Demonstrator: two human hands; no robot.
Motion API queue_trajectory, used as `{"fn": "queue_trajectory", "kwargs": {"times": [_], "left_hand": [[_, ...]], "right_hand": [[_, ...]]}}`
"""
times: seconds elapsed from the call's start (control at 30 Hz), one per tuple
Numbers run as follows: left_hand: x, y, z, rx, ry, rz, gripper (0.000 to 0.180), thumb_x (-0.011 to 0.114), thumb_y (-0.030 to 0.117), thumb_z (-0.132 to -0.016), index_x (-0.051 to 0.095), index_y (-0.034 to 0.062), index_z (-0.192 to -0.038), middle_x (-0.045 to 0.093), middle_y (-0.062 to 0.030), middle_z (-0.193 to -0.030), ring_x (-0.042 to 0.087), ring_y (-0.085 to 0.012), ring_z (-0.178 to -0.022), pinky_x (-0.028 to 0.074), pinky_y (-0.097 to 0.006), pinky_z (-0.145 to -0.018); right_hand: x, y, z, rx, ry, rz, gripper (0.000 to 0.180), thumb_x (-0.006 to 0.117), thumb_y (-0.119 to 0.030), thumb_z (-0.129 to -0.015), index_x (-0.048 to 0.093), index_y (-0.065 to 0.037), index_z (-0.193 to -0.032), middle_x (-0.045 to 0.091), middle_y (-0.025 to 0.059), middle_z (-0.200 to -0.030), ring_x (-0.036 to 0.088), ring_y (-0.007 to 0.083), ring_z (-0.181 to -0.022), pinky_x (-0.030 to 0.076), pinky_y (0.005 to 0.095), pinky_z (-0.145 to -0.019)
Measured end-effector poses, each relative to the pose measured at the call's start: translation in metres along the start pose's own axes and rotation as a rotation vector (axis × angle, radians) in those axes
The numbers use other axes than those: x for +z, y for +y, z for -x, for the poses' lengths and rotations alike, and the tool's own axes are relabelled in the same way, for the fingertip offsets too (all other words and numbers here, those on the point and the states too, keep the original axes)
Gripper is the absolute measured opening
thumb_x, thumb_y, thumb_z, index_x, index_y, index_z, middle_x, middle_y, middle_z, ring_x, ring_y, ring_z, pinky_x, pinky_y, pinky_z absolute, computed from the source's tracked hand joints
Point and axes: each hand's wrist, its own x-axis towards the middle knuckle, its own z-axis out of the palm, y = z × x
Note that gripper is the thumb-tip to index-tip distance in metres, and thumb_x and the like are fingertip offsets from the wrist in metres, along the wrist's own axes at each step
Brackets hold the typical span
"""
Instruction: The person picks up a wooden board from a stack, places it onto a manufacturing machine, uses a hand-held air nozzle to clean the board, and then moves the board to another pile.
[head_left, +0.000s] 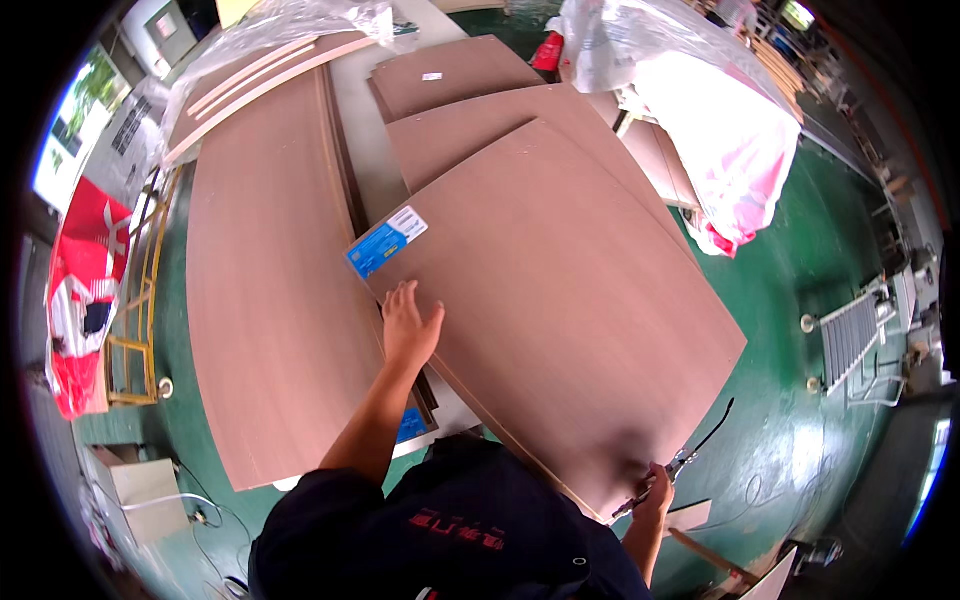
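While the left hand [408, 330] is pressing flat and open on the big brown panel [560, 310] filling the frame's centre, the right hand [655, 497] is gripping a thin tool [652, 487] at the lower-right corner, where the panel could be sliding or the tool slipping off the edge.

a blue and white rectangular label [386, 241] sits at the left corner of the top brown board [560, 300], just above the left hand [408, 330]. a small white sticker [432, 76] lies on the far board. another blue label [411, 425] peeks from under the stack. clear plastic wrap [270, 40] bundles the strips at top left; a pink-and-white bag [720, 130] sits right.
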Motion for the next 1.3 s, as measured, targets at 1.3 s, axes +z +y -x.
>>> {"fn": "queue_trajectory", "kwargs": {"times": [1.3], "left_hand": [[0.102, -0.022, -0.198, -0.183, 0.157, 0.579, 0.057, 0.055, 0.013, -0.09, 0.028, 0.0092, -0.14, 0.012, -0.0238, -0.15, 0.022, -0.0397, -0.137, 0.03, -0.041, -0.109]], "right_hand": [[0.156, -0.015, 0.041, -0.097, -0.382, 0.526, 0.02, 0.071, -0.015, -0.079, 0.058, -0.003, -0.069, 0.053, 0.0025, -0.058, 0.053, 0.0123, -0.045, 0.051, 0.027, -0.045]]}}
